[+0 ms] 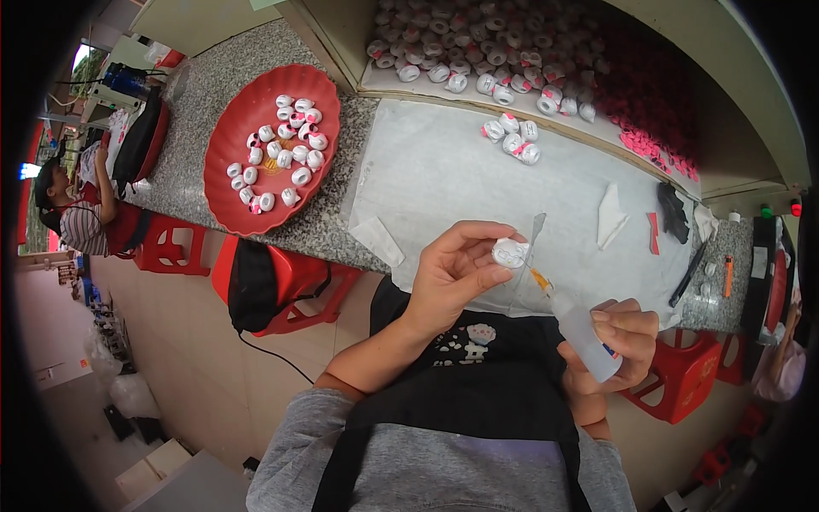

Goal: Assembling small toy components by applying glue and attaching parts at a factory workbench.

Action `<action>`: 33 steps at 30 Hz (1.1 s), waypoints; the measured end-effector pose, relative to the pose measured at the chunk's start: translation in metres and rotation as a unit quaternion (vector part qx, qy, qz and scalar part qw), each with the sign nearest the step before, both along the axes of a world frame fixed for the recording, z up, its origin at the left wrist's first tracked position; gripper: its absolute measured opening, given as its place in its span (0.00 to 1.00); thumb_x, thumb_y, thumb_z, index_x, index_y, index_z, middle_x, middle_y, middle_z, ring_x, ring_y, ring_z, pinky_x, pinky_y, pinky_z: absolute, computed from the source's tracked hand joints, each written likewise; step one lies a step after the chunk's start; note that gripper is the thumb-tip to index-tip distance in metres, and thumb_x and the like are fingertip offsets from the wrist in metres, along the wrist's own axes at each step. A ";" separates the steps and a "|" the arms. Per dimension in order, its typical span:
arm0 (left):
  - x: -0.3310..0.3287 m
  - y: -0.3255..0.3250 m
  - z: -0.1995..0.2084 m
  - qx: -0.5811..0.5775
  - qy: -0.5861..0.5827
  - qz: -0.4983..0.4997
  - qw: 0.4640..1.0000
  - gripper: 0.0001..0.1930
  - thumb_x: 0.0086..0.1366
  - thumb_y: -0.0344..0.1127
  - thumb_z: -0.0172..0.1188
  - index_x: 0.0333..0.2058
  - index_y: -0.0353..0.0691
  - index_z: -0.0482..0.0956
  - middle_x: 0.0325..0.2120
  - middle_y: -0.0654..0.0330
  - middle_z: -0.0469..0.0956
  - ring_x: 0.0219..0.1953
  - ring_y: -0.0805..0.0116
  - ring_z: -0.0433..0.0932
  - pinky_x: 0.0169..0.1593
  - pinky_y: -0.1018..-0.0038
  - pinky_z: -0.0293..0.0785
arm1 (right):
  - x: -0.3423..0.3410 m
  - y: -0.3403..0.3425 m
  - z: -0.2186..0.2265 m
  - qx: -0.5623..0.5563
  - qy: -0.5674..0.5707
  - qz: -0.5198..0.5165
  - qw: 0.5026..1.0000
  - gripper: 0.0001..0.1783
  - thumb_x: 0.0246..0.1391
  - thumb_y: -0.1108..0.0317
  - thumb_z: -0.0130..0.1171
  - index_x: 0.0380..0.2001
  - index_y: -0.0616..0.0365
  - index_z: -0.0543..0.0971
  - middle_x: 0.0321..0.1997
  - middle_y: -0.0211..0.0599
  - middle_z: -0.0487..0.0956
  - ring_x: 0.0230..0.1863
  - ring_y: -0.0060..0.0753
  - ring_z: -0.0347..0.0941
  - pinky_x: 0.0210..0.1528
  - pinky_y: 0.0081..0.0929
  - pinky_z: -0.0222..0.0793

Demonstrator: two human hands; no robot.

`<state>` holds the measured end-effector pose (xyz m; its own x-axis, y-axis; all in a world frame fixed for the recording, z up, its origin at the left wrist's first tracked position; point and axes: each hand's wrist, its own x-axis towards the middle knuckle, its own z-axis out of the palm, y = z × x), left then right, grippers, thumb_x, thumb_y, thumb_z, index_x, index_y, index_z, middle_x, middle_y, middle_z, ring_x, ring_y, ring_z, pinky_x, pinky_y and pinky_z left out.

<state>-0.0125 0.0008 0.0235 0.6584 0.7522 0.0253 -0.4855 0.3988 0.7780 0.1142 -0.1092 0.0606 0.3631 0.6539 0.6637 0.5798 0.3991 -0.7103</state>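
A grey speckled worktop (247, 64) stretches across the view in front of me, seen from above. At its far side stands an open shelf unit (328, 38), loaded with a heap of small white rounded pieces (478, 47) and, to their right, a heap of bright pink bits (657, 145). A pale sheet (426, 162) covers the worktop between the shelf unit and my body. Beyond the worktop's near edge, to my left, is a red stool (223, 269) with a black bag (253, 286) on it. On the worktop's left part sits a round red tray (247, 111) with a scalloped rim, holding scattered white-and-pink pieces (300, 154).

My right grip (627, 346) is closed around a translucent white squeeze bottle (589, 341), slanted so that its yellow-orange nozzle (539, 279) points up and left. My left grip (465, 273) pinches one small white piece (508, 253) between thumb and fingers, above the near part of the sheet. The nozzle tip is just beside this piece; I cannot tell whether they touch.

On the sheet's right side lie a white scrap (612, 218), a crumpled black scrap (674, 212) and a narrow red strip (653, 232). A small cluster of finished-looking white-and-pink pieces (509, 122) rests near the shelf edge.
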 end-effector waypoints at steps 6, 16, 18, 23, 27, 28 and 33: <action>0.001 0.000 -0.001 0.006 -0.001 -0.004 1.000 0.17 0.47 0.22 0.54 0.39 0.33 0.64 0.36 0.52 0.68 0.39 0.68 0.69 0.44 0.73 0.66 | -0.002 0.002 0.001 0.000 0.001 0.004 1.000 0.20 0.24 0.72 0.64 0.27 0.58 0.68 0.26 0.34 0.66 0.21 0.24 0.61 0.22 0.19 0.61; 0.000 -0.001 0.000 0.007 0.004 -0.007 1.000 0.17 0.47 0.21 0.54 0.39 0.33 0.64 0.35 0.52 0.69 0.39 0.69 0.69 0.44 0.73 0.66 | -0.004 0.001 0.002 -0.001 0.010 0.014 1.000 0.20 0.24 0.73 0.64 0.26 0.58 0.68 0.26 0.34 0.66 0.20 0.24 0.61 0.22 0.19 0.61; 0.001 0.000 0.000 0.014 0.006 -0.008 1.000 0.17 0.47 0.20 0.53 0.39 0.32 0.64 0.36 0.52 0.68 0.40 0.68 0.68 0.44 0.73 0.65 | -0.003 0.003 0.002 0.001 0.004 0.010 1.000 0.20 0.24 0.73 0.64 0.26 0.58 0.68 0.26 0.34 0.66 0.20 0.24 0.61 0.22 0.18 0.61; 0.002 0.000 -0.003 0.092 0.012 0.009 0.996 0.17 0.46 0.19 0.53 0.38 0.32 0.65 0.36 0.52 0.67 0.41 0.67 0.67 0.44 0.74 0.63 | -0.003 0.003 0.003 -0.004 0.009 0.012 1.000 0.23 0.20 0.75 0.66 0.26 0.57 0.69 0.26 0.34 0.67 0.20 0.26 0.63 0.21 0.19 0.63; 0.003 0.001 -0.004 0.161 0.039 0.023 0.986 0.15 0.46 0.19 0.53 0.37 0.32 0.66 0.36 0.52 0.66 0.41 0.66 0.65 0.45 0.73 0.61 | -0.004 0.005 0.001 0.001 -0.001 0.018 1.000 0.20 0.24 0.73 0.64 0.27 0.58 0.68 0.26 0.34 0.66 0.20 0.24 0.60 0.22 0.18 0.60; 0.003 0.001 -0.004 0.174 0.045 0.027 0.983 0.15 0.46 0.18 0.52 0.36 0.31 0.67 0.36 0.52 0.66 0.41 0.66 0.65 0.45 0.73 0.61 | -0.004 0.004 0.002 0.000 -0.001 0.018 1.000 0.20 0.24 0.73 0.64 0.27 0.58 0.68 0.26 0.34 0.66 0.20 0.24 0.60 0.22 0.18 0.60; 0.002 0.003 -0.004 0.181 0.060 0.035 0.981 0.15 0.46 0.18 0.52 0.36 0.31 0.67 0.37 0.52 0.66 0.42 0.66 0.65 0.46 0.72 0.60 | -0.004 0.003 0.006 -0.029 0.013 0.024 0.999 0.25 0.15 0.76 0.69 0.25 0.56 0.70 0.25 0.35 0.68 0.20 0.28 0.66 0.20 0.20 0.65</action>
